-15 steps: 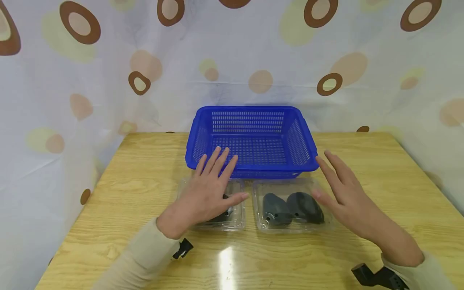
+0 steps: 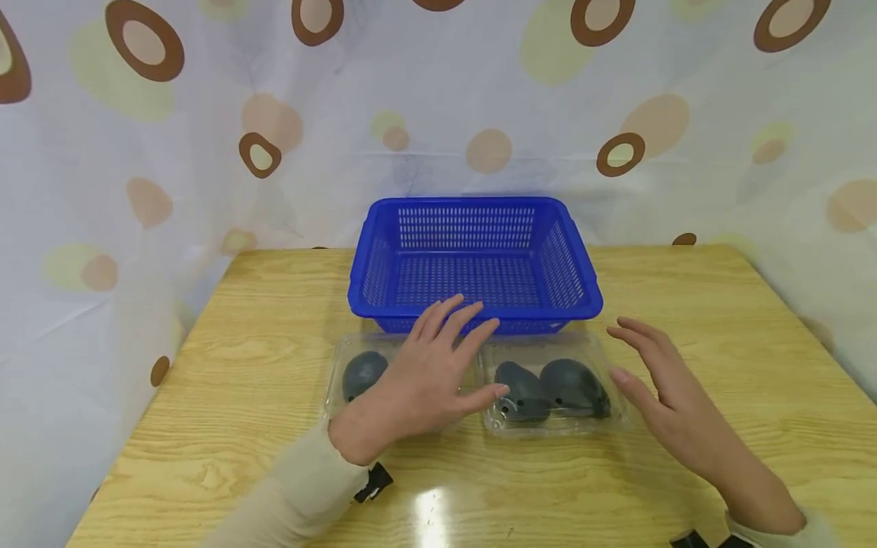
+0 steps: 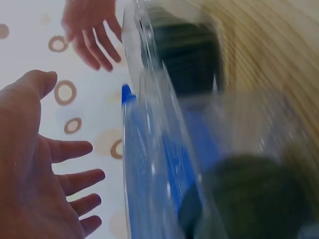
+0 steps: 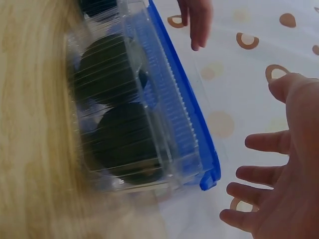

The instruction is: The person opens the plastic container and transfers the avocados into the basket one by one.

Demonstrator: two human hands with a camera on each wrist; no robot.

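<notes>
Left fingers [image 2: 461, 323] shifted right; dark round object [image 2: 365, 371] now visible.

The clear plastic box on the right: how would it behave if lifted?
The clear plastic box would probably flex when squeezed, its walls looking thin. The two rounded, avocado-like fruits inside may shift if it tilts.

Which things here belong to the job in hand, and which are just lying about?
Probably the job: left hand, right hand, two clear plastic containers, dark avocado-like fruits inside them, perforated blue basket.

Just surroundings: wooden table, patterned cloth backdrop.
</notes>
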